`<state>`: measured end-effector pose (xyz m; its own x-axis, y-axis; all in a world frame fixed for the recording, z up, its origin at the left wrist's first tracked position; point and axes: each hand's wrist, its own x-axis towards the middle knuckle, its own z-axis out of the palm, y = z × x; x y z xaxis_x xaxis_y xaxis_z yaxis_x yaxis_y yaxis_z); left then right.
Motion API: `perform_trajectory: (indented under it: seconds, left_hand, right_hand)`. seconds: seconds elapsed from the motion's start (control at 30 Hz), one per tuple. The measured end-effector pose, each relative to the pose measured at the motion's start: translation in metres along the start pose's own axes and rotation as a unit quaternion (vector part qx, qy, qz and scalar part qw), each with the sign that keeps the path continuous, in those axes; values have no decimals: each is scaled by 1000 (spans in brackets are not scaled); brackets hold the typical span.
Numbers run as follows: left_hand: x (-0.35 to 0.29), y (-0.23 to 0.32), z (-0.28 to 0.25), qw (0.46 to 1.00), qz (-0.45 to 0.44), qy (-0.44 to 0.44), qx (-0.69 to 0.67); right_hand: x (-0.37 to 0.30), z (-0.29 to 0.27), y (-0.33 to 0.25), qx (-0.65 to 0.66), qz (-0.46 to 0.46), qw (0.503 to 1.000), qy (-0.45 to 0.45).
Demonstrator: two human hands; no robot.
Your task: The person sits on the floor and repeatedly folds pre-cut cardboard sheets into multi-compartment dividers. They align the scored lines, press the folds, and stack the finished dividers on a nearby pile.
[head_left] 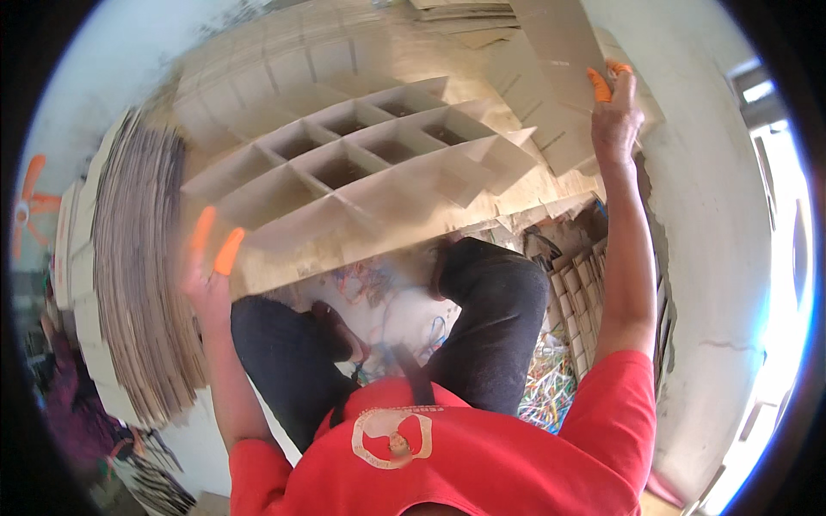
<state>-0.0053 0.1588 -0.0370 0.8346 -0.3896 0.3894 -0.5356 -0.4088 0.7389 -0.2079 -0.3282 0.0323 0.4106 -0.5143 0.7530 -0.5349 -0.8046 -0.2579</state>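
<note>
A cardboard divider grid point(344, 142) with open cells lies in front of me on a wooden board point(292, 279), its near edge blurred. My left hand point(209, 271) is beside the grid's near left corner, with orange covers on two fingers. Those fingers are stretched out and apart, and I see nothing held; whether they touch the cardboard I cannot tell. At the far right my right hand point(616, 120), also with orange finger covers, grips the edge of a flat cardboard strip point(559, 43). The strip's far end runs out of view.
Cardboard strips point(146, 275) are stacked tall at my left, and more cardboard point(275, 64) is stacked behind the grid. A wall point(705, 224) stands close on my right. Colourful straps point(551, 378) litter the floor. Another person point(73, 404) is at the lower left.
</note>
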Motion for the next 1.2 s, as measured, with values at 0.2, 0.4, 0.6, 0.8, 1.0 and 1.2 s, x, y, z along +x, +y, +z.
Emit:
perform_trajectory:
  seconds: [0.2, 0.4, 0.6, 0.8, 1.0, 1.2]
  left_hand:
    - [-17, -24, 2, 992, 52, 0, 111]
    - [-12, -23, 15, 995, 71, -17, 64]
    - [-13, -39, 26, 998, 22, -51, 10]
    - [-9, -47, 31, 999, 34, -33, -9]
    - [-7, -46, 34, 998, 49, -29, 8]
    - [-5, -45, 35, 998, 51, -41, 7]
  right_hand:
    - [-18, -21, -149, 362, -39, 906, -215]
    - [-50, -9, -237, 447, -90, 834, -310]
    - [-59, 11, -271, 319, -188, 877, -306]
    - [-51, 2, -286, 326, -122, 863, -366]
    - [-76, 15, -289, 300, -183, 861, -367]
    - [-105, 49, -286, 338, -293, 819, -361]
